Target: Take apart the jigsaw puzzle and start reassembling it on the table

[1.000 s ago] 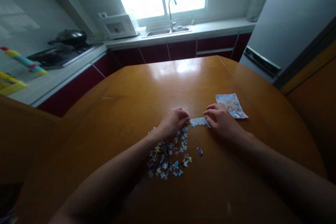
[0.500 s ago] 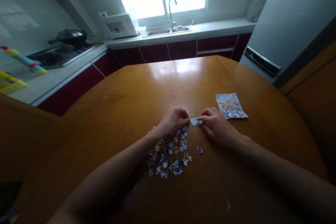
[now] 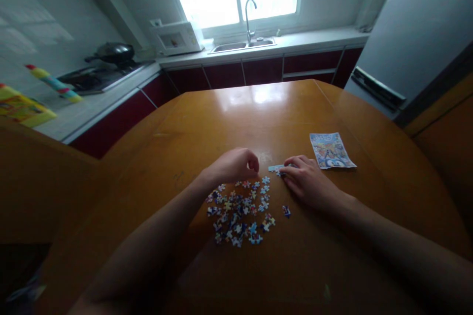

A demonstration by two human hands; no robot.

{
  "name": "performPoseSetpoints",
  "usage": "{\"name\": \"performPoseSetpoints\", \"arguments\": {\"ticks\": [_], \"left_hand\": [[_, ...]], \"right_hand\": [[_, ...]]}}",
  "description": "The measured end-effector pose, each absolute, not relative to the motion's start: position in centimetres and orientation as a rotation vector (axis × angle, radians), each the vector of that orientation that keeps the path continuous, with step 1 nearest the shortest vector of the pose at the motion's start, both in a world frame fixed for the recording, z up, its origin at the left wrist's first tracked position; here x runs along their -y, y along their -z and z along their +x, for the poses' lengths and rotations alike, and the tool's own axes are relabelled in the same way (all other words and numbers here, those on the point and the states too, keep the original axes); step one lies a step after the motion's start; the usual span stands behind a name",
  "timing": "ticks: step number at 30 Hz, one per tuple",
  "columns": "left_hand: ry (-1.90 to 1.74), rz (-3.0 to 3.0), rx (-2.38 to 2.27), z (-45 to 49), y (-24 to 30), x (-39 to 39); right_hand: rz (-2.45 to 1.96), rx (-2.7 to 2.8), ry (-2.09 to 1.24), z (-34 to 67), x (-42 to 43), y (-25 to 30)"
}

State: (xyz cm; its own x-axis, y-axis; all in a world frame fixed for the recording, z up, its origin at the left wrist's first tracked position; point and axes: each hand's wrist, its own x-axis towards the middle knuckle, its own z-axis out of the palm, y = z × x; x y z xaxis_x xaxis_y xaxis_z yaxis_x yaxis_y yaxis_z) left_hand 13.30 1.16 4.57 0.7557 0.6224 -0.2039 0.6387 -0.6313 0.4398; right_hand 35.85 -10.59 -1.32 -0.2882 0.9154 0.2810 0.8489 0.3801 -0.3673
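My left hand (image 3: 232,165) hovers just above the wooden table (image 3: 236,118) with its fingers curled into a loose fist; nothing shows in it. My right hand (image 3: 305,182) lies on the table, fingers pressed on a short strip of joined puzzle pieces (image 3: 276,168). A heap of several loose puzzle pieces (image 3: 240,211) lies below my left hand. One single piece (image 3: 286,211) sits apart, near my right wrist. A small printed picture sheet (image 3: 331,150) lies to the right of my right hand.
Behind the table runs a kitchen counter with a sink and tap (image 3: 244,44), a microwave (image 3: 176,38) and a wok on a stove (image 3: 111,54). A grey fridge (image 3: 414,29) stands at the right. Colourful bottles (image 3: 25,108) stand at the left.
My left hand has let go of the joined strip and drawn back to the left, curling up. My right hand slid left over the strip. The view shifted slightly.
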Motion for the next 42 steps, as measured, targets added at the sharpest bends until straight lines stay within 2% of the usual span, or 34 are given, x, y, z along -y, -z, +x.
{"name": "performPoseSetpoints", "arguments": {"ticks": [5, 10, 17, 22, 25, 33, 42], "left_hand": [[0.215, 2.503, -0.994, 13.2, -4.6, 0.0], [0.221, 2.505, -1.012, 13.3, -4.7, -0.4], [-0.073, 2.438, -1.03, 11.4, -5.9, -1.9], [-0.696, 2.364, -1.123, 8.9, -3.0, -0.3], [-0.901, 2.262, -1.227, 6.3, -0.3, 0.8], [-1.04, 2.063, -1.367, 4.1, 1.4, 0.5], [-1.022, 2.015, -1.317, 4.5, 1.2, 0.6]], "right_hand": [[-1.557, 2.106, -0.206, 36.0, 10.4, 1.2], [-1.594, 2.047, -0.218, 36.6, 10.1, 1.1], [-1.593, 2.009, -0.214, 37.3, 9.8, 1.3], [-1.571, 1.982, -0.209, 37.2, 9.8, 1.1], [-1.509, 1.993, -0.237, 36.7, 10.1, 1.0], [-1.34, 2.165, -0.287, 33.7, 11.2, 1.3], [-1.416, 2.287, -0.169, 32.6, 11.2, 1.7]]}}
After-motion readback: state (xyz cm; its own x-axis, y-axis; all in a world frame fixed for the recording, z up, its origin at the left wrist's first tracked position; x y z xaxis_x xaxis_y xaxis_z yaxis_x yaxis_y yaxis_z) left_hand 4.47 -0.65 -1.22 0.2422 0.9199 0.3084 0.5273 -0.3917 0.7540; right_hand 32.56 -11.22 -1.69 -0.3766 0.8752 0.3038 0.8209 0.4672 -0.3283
